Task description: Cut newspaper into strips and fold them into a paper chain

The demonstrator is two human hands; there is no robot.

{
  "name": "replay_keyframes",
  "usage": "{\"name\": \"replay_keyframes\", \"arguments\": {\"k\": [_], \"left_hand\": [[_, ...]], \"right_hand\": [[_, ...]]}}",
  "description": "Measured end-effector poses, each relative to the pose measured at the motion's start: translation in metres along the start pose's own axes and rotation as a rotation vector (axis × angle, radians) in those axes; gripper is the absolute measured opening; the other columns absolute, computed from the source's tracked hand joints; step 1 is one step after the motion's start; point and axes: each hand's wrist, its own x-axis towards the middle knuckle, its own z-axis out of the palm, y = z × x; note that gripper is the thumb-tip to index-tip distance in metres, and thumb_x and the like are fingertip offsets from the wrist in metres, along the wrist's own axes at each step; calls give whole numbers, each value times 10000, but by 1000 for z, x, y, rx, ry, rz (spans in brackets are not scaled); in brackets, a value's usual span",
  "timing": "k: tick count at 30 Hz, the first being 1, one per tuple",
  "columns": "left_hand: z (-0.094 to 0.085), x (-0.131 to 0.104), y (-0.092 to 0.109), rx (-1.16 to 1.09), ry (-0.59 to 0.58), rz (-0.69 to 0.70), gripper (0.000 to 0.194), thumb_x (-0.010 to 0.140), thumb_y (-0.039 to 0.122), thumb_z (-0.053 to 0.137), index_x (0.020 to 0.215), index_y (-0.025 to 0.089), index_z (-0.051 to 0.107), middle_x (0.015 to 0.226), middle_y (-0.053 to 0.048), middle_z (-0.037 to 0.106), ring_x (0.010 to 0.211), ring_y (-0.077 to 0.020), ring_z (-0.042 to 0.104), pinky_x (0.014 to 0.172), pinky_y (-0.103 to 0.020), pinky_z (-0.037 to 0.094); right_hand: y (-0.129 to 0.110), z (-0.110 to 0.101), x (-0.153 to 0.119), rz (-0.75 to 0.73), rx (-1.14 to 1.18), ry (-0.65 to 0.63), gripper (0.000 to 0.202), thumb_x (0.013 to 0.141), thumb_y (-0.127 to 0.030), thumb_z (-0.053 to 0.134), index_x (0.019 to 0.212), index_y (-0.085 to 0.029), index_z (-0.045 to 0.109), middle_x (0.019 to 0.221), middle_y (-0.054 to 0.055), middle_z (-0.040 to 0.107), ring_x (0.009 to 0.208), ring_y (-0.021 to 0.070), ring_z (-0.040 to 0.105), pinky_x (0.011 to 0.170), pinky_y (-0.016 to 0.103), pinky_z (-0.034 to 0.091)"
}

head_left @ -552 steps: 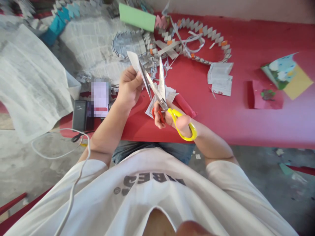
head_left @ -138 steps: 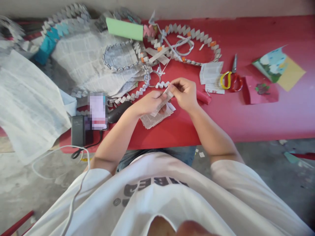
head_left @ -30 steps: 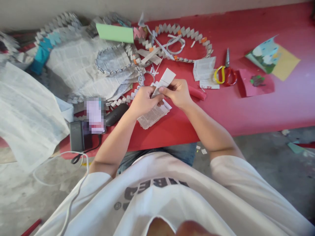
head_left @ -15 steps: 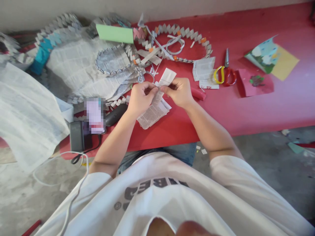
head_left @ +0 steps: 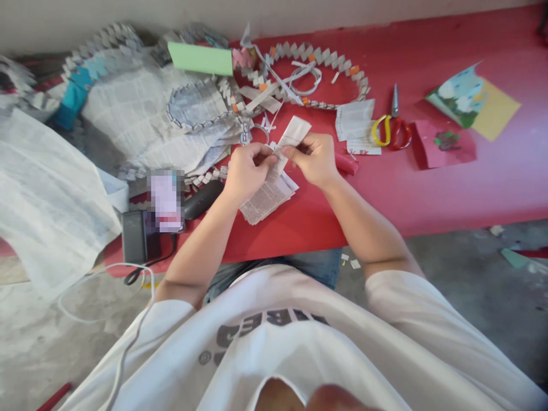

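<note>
A narrow folded piece of newspaper (head_left: 294, 132) slants between my two hands, its white upper end pointing away from me. My left hand (head_left: 250, 170) pinches its left edge between thumb and fingers. My right hand (head_left: 314, 160) grips the other edge, thumb on top and fingers curled behind. Just below the hands, a small stack of newspaper pieces (head_left: 268, 202) lies on the red table. Chains of zigzag-folded newspaper (head_left: 329, 57), some with orange links, rest beyond my hands.
To the right lie scissors (head_left: 394, 117) with yellow and red handles, loose paper pieces (head_left: 355, 120) and a painted card (head_left: 460, 97). On the left are newspaper sheets (head_left: 128, 108), a phone (head_left: 166, 200), a black power adapter (head_left: 139, 237) with a cable and a black case (head_left: 204, 200).
The strip's upper end has shifted slightly up and to the right. My right thumb has moved a little away from my left fingers; both hands keep their pinch.
</note>
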Motion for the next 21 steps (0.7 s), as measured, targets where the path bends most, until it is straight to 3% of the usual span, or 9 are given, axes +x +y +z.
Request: {"name": "replay_keyframes", "arguments": {"k": [4,7,11,15,18,21], "left_hand": [[-1,1,-3,-5,-28,-19,60,878,215,773,829,201,742,726,4,711,652,-123,597,621,-288,445],[-3,2,-6,-28,-69,-32,56,862,219,794,842,206,742,758,-1,736,675,-133,626,640,-290,472],[-5,3,-10,-28,-146,-34,47,838,190,799,841,201,754,806,-18,768,726,-150,669,697,-307,524],[-10,4,0,16,-96,-41,44,833,205,805,830,198,762,794,-26,759,727,-155,666,697,-316,540],[-24,-9,25,-95,-144,-5,195,913,391,813,879,212,744,793,-30,726,747,-172,694,693,-330,586],[-40,-42,49,-195,-223,18,493,972,743,686,936,253,722,797,-44,662,758,-207,739,605,-345,599]], "right_hand": [[0,-1,1,-5,0,19,522,825,-714,869,719,-222,729,561,-37,572,519,105,496,502,310,319],[-1,-3,1,-9,-10,32,521,833,-707,865,697,-229,712,580,-28,602,533,112,519,505,311,348],[-2,-10,6,-31,-30,126,518,820,-687,886,671,-237,676,567,-32,590,517,111,516,499,308,380],[5,-24,18,-39,39,277,519,834,-712,860,709,-245,670,572,-41,587,491,111,514,489,308,385],[15,-36,30,-22,80,388,568,810,-774,845,698,-267,615,563,-43,556,484,114,479,472,323,353],[24,-40,36,0,130,383,591,760,-780,884,692,-281,574,554,-44,538,478,107,451,459,340,312]]}}
